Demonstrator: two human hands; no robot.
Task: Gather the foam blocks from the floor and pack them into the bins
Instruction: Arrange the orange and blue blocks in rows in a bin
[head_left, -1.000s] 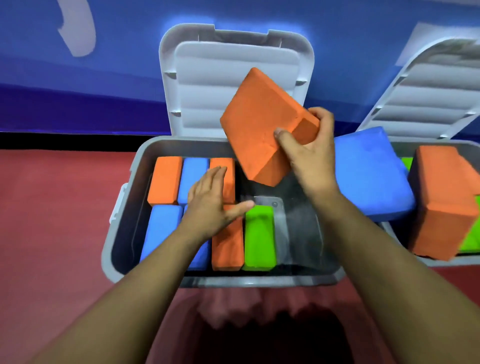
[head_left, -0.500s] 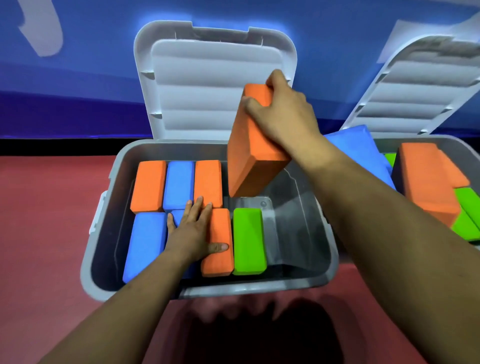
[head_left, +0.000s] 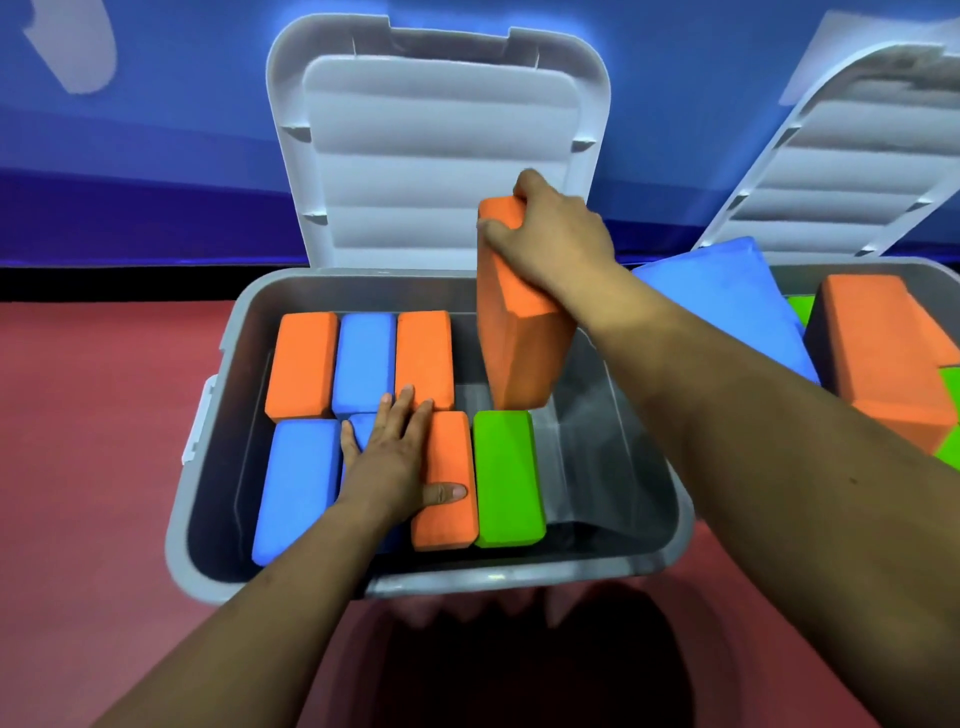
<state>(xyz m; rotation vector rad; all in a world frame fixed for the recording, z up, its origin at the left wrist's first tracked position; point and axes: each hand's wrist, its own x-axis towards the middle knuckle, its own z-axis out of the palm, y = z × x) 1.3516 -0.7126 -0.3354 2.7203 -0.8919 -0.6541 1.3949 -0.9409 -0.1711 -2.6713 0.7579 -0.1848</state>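
A grey bin (head_left: 208, 525) stands open on the red floor, its lid (head_left: 436, 140) leaning back against the blue wall. Inside stand several foam blocks on edge in two rows: orange, blue and orange at the back, blue, blue, orange (head_left: 447, 519) and green (head_left: 506, 478) at the front. My left hand (head_left: 397, 460) lies flat with straight fingers on the front blue and orange blocks. My right hand (head_left: 550, 236) grips the top of an orange block (head_left: 519, 343), held upright over the bin's bare right part, its lower end just behind the green block.
A second grey bin (head_left: 914, 273) at the right holds a big orange block (head_left: 883, 353) and green blocks, with a blue block (head_left: 727, 296) leaning between the two bins. Its lid (head_left: 852, 156) is tilted back. Red floor (head_left: 93, 441) lies to the left.
My right hand turned the orange block from tilted in the air to upright and lowered it into the bin. My left hand slid forward along the front row and stays flat.
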